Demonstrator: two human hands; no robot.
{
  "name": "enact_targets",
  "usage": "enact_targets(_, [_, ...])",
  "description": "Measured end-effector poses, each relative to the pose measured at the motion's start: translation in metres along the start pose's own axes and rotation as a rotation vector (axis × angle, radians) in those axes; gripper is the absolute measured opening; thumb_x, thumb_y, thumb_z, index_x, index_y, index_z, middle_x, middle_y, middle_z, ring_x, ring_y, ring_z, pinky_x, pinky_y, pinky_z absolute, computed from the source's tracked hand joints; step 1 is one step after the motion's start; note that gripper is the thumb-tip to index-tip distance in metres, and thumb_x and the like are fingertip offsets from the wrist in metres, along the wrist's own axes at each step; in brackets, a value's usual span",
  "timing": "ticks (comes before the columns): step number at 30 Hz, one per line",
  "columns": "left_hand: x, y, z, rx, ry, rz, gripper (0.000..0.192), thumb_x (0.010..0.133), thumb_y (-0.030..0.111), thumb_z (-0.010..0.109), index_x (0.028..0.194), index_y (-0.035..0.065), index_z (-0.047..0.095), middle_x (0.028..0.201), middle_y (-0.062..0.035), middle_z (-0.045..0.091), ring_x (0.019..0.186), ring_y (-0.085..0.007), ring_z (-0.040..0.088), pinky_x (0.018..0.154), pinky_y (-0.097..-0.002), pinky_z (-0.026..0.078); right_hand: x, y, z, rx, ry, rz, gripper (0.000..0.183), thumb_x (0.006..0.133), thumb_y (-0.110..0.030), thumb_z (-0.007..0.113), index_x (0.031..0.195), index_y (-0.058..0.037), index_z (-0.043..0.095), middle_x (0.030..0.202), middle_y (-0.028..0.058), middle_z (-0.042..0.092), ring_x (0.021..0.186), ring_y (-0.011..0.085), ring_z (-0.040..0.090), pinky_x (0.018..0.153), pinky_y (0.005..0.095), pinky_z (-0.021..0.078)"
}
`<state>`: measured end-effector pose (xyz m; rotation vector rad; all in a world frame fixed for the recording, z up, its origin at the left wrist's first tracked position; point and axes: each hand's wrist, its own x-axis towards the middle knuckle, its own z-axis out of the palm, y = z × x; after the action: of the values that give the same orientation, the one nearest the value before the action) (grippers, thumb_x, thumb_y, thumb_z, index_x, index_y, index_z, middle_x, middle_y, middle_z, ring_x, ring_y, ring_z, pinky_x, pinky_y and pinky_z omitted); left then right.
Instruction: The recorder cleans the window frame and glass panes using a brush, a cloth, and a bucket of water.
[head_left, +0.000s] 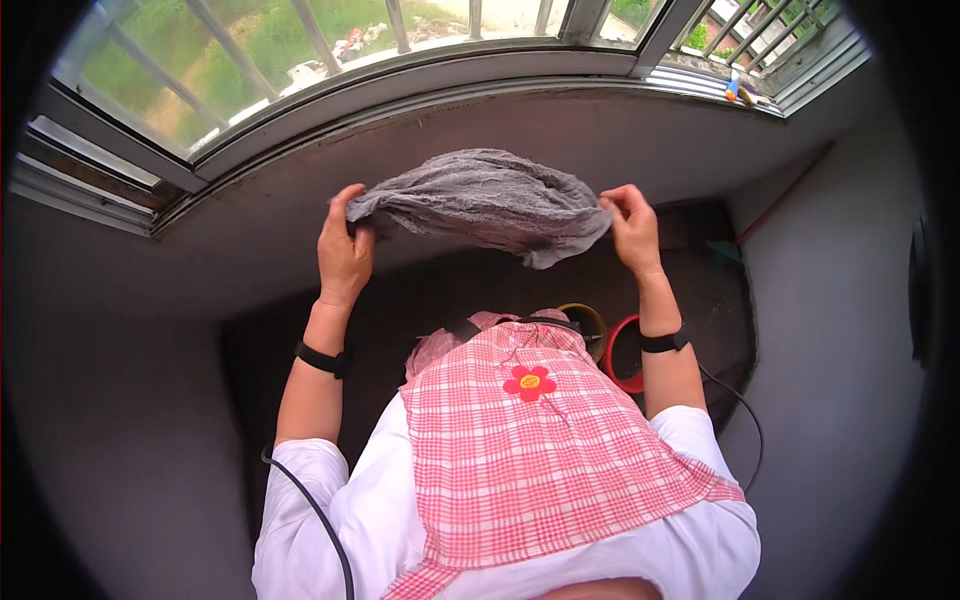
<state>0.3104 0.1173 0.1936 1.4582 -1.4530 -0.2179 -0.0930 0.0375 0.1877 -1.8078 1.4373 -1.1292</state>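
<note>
A crumpled grey cloth is stretched in the air between my two hands, in front of the wall below the window. My left hand grips its left end between thumb and fingers. At the cloth's right end, my right hand pinches a corner. The middle of the cloth billows upward in loose folds, and a flap hangs down near the right side. I wear a red-and-white checked apron with a red flower patch, and a black band is on each forearm.
Ahead runs a sliding window frame with metal bars outside. Small objects, one orange and blue, lie on its right sill. A yellow bucket and a red bucket stand on the dark floor. A red-handled tool leans at the right wall.
</note>
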Motion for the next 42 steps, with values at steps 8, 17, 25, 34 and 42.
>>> enact_targets(8, [-0.012,-0.024,-0.026,0.081,0.096,-0.281,0.019,0.083,0.007,0.048,0.089,0.0043,0.066,0.078,-0.0074,0.068,0.063,-0.0177,0.059,0.065,-0.0301,0.048,-0.014,0.058,-0.046,0.567,0.393,0.218,0.016,0.095,-0.017,0.066,0.105,-0.0056,0.061,0.091,-0.0014,0.062,0.081,0.0064,0.06,0.072,0.0259,0.0569])
enact_targets(17, [0.018,0.048,-0.012,-0.841,-0.357,-0.531,0.017,0.098,0.013,0.059,0.11,0.0001,0.058,0.096,0.0021,0.06,0.085,-0.0038,0.056,0.077,-0.0199,0.047,-0.008,0.055,-0.026,-0.478,0.017,0.029,0.042,0.081,-0.008,0.07,0.123,-0.0111,0.061,0.115,0.0091,0.064,0.103,0.0204,0.063,0.086,0.0326,0.0516])
enact_targets(25, [0.039,0.141,0.002,-1.04,-0.65,-0.511,0.021,0.097,0.018,0.063,0.109,0.003,0.055,0.097,0.0009,0.059,0.086,-0.0045,0.056,0.078,-0.0202,0.047,-0.025,-0.049,0.125,0.293,-0.867,-0.138,0.027,0.089,-0.027,0.071,0.111,-0.011,0.071,0.095,0.0065,0.059,0.091,0.0171,0.057,0.079,0.031,0.0488])
enact_targets(34, [0.042,0.122,-0.046,-1.102,-0.595,-0.305,0.029,0.095,0.011,0.064,0.119,0.0032,0.049,0.108,-0.0044,0.058,0.099,-0.0093,0.057,0.086,-0.0241,0.048,-0.003,-0.135,0.142,0.53,-1.289,-0.061,0.051,0.095,-0.029,0.065,0.136,-0.0034,0.048,0.128,0.0111,0.055,0.118,0.0203,0.052,0.105,0.0374,0.0408])
enact_targets(42, [0.082,0.054,-0.134,-0.34,0.051,0.109,0.023,0.094,0.007,0.062,0.116,0.0021,0.064,0.125,-0.0099,0.062,0.1,-0.0128,0.061,0.085,-0.0253,0.05,0.061,-0.228,0.115,0.935,-0.288,-0.201,0.036,0.098,-0.012,0.06,0.131,-0.0004,0.052,0.123,0.0036,0.06,0.114,0.0102,0.053,0.099,0.0283,0.0428])
